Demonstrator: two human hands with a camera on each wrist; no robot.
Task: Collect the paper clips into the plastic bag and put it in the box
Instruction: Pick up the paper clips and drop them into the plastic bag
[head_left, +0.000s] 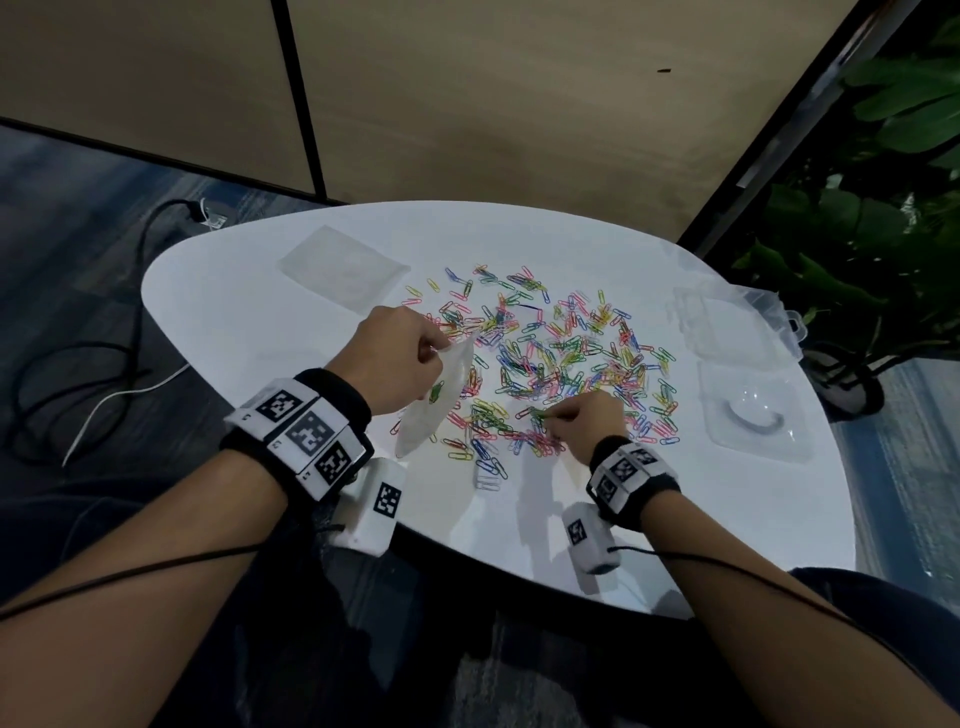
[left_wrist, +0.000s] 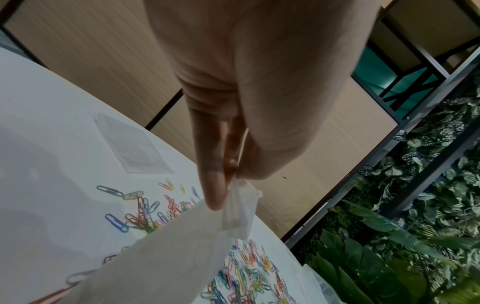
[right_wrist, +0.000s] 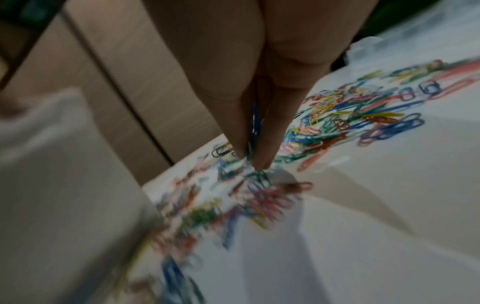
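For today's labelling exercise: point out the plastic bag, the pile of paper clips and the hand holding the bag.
plastic bag (head_left: 439, 402): head view, middle of its clear face.
paper clips (head_left: 566, 358): head view, centre of the scattered pile.
left hand (head_left: 397, 358): head view, back of the hand.

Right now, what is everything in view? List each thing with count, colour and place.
paper clips: too many to count, mixed colours, scattered over the table's middle
plastic bag: one, clear, held up left of the clips, a few clips inside
table: one, white
stack of bags: one, clear, far left of the table
boxes: clear plastic, right side of the table; count unclear
cables: black and white, floor at left
plants: green, at right
left hand: pinches the bag's top edge
right hand: pinches clips at the pile
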